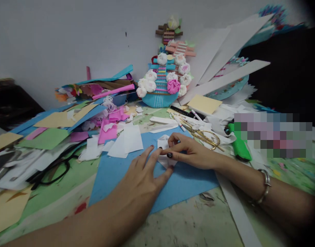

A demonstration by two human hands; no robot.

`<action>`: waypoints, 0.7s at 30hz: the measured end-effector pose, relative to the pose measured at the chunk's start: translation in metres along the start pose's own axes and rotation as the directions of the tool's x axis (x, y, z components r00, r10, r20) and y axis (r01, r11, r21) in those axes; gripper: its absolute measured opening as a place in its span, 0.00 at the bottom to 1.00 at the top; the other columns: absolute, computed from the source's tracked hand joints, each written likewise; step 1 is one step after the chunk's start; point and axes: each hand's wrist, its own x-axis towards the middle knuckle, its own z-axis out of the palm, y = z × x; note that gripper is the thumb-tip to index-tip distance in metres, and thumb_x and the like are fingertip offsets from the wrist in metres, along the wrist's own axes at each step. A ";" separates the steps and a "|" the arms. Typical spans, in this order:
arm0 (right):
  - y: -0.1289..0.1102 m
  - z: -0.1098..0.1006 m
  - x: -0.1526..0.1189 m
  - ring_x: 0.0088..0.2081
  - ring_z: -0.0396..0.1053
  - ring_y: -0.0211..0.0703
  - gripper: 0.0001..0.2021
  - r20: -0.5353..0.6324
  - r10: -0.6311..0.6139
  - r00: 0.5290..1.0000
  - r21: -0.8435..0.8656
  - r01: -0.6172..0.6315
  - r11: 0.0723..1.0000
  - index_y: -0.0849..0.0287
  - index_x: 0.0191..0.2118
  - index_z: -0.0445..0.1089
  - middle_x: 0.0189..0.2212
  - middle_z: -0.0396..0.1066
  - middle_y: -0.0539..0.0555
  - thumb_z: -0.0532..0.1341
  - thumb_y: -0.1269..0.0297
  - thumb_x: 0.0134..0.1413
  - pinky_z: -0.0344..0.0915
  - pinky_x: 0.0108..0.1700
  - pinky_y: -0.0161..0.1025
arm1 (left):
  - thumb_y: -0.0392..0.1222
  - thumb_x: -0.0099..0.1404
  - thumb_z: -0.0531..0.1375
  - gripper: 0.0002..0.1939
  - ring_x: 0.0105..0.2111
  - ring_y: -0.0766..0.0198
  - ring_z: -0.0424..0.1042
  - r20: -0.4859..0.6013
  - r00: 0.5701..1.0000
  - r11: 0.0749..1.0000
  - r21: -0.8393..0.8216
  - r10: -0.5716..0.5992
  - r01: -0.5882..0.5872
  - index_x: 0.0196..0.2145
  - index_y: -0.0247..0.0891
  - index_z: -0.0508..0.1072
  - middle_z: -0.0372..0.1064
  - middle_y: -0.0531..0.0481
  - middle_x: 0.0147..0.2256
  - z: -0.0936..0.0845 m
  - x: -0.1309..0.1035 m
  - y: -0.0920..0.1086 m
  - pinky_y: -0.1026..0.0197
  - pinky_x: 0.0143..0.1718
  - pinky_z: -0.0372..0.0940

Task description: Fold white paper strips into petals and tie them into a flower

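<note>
A small piece of folded white paper (163, 140) lies on a blue sheet (116, 178), partly covered by my fingers. My left hand (144, 168) rests over its left side, fingers stretched apart, with the thumb at its lower corner. From the right, my right hand (189, 151) closes its bent fingers and thumb on the paper. Its index fingertip meets my left index fingertip. Loose white paper pieces (133, 139) lie on the blue sheet's upper left, and a folded white strip (164, 125) lies at its top edge.
Gold-handled scissors (208, 137), markers (181, 111) and a green object (239, 142) lie right. Black-framed glasses (62, 168) and paper scraps are on the left. A blue paper craft with flowers (161, 85) stands against the wall. A long white strip (237, 209) lies beneath my right forearm.
</note>
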 end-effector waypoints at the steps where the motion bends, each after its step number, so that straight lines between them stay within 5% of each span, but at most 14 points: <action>1: 0.000 -0.001 0.000 0.39 0.61 0.39 0.12 -0.039 0.011 0.999 0.036 -0.010 0.999 0.57 0.40 0.76 0.33 0.60 0.53 0.55 0.62 0.60 0.58 0.44 0.40 | 0.28 0.58 0.54 0.30 0.61 0.37 0.43 0.005 1.000 1.000 0.001 -0.006 0.006 0.57 0.47 0.58 0.46 0.38 0.60 -0.001 0.000 0.000 0.38 0.52 0.56; 5: -0.005 0.000 0.001 0.38 0.62 0.40 0.08 -0.127 0.091 0.988 0.024 -0.088 0.996 0.60 0.39 0.75 0.33 0.62 0.53 0.62 0.67 0.52 0.59 0.43 0.39 | 0.28 0.55 0.55 0.31 0.59 0.35 0.48 0.050 0.998 0.999 -0.026 0.024 -0.023 0.56 0.44 0.60 0.51 0.35 0.58 -0.010 0.004 -0.001 0.35 0.49 0.57; 11: -0.013 0.010 0.000 0.42 0.60 0.46 0.04 -0.108 0.184 0.977 -0.141 -0.198 0.970 0.60 0.34 0.72 0.35 0.65 0.54 0.63 0.67 0.50 0.56 0.45 0.44 | 0.29 0.57 0.54 0.23 0.47 0.44 0.62 0.052 0.997 0.990 -0.132 0.058 -0.051 0.50 0.38 0.69 0.65 0.36 0.45 -0.018 0.014 -0.004 0.40 0.43 0.62; 21: -0.022 0.018 -0.002 0.42 0.60 0.46 0.02 -0.057 0.196 0.979 -0.149 -0.202 0.968 0.59 0.32 0.70 0.35 0.67 0.53 0.61 0.68 0.52 0.53 0.45 0.45 | 0.31 0.62 0.56 0.08 0.32 0.61 0.68 -0.184 0.981 0.904 -0.407 0.057 -0.129 0.35 0.40 0.74 0.72 0.51 0.30 -0.011 0.022 -0.020 0.56 0.35 0.61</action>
